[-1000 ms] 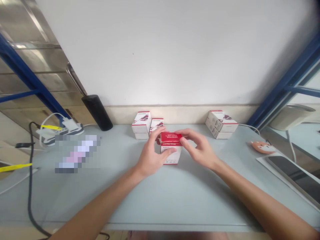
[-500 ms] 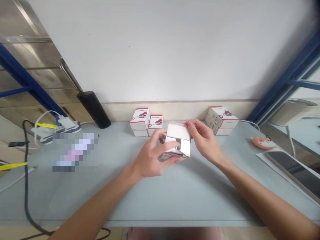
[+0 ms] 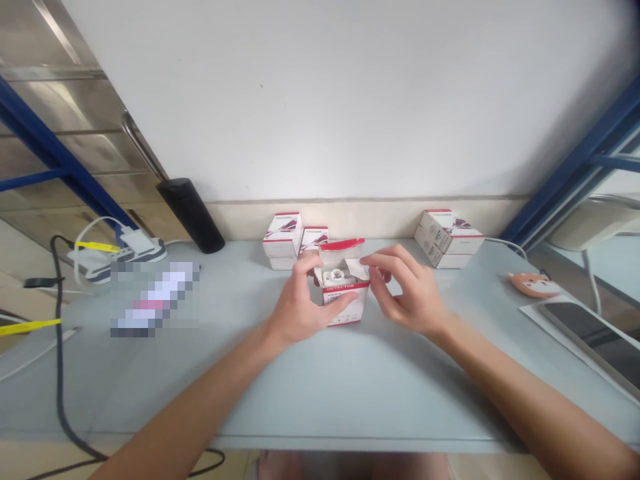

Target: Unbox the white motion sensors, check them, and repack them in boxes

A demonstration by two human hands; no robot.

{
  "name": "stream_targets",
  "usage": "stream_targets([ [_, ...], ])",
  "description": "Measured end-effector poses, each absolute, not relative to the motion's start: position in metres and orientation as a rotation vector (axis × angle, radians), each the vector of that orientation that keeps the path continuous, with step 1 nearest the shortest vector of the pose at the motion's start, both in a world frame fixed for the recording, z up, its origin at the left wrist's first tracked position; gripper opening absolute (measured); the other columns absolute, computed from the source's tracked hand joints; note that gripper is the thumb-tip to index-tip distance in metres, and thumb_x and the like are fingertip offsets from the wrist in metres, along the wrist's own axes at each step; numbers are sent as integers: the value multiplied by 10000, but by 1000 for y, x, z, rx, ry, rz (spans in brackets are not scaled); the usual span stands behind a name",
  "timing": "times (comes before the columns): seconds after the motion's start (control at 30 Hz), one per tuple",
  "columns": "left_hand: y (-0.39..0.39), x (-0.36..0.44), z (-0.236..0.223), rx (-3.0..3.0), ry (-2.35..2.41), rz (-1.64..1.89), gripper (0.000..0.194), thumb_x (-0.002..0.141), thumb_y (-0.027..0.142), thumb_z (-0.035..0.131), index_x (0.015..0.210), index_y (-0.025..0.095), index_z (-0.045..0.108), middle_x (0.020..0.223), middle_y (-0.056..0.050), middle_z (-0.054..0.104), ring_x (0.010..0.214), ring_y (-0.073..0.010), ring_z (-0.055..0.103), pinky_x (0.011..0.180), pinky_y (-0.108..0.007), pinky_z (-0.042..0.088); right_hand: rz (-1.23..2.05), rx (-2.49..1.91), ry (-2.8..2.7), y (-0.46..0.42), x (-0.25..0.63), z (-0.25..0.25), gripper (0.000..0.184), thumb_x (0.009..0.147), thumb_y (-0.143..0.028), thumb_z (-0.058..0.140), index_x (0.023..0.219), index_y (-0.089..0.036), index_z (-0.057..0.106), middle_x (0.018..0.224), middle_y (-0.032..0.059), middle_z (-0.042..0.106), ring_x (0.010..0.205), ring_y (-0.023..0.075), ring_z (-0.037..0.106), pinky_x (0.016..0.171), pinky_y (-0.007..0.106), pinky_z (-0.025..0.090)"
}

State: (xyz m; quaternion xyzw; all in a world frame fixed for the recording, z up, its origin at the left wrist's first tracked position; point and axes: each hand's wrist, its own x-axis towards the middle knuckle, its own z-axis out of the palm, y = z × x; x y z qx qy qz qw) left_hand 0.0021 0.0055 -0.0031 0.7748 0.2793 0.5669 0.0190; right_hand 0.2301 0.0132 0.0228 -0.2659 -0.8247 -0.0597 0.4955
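Note:
A small red and white detector box stands on the pale table in front of me, its lid flap raised at the back. Something white shows inside the opening. My left hand grips the box from its left side, thumb across the front. My right hand is at the box's right, fingertips pinching the white side flap at the top.
Two matching boxes stand behind by the wall, two more stacked to the right. A black cylinder leans at the left, near a power strip and cables. An orange mouse and a tablet lie right.
The box was closed a second ago. It was tilted up with the lid opening, and now it stands upright on the table with lid raised and my right fingers on a side flap.

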Motion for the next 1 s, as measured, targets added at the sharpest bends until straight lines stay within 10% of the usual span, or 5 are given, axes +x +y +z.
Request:
stream_targets([
  [0.57,2,-4,13,2628,761,1598,686,860,248,831,1367,310,373,1222,-84,641,1092,-247,654,819,-399,592,-80,-753,-2239,17,247,28,367,1027,-233,435,1363,-287,570,1190,87,546,781,173,623,640,345,527],
  [1.0,-1,-8,12,2414,983,1699,232,1042,267,507,1267,244,460,1045,-43,624,879,-182,629,770,-320,535,-139,-758,-2159,12,240,29,185,1032,-295,512,1208,-249,550,1130,81,542,756,168,577,637,342,522],
])
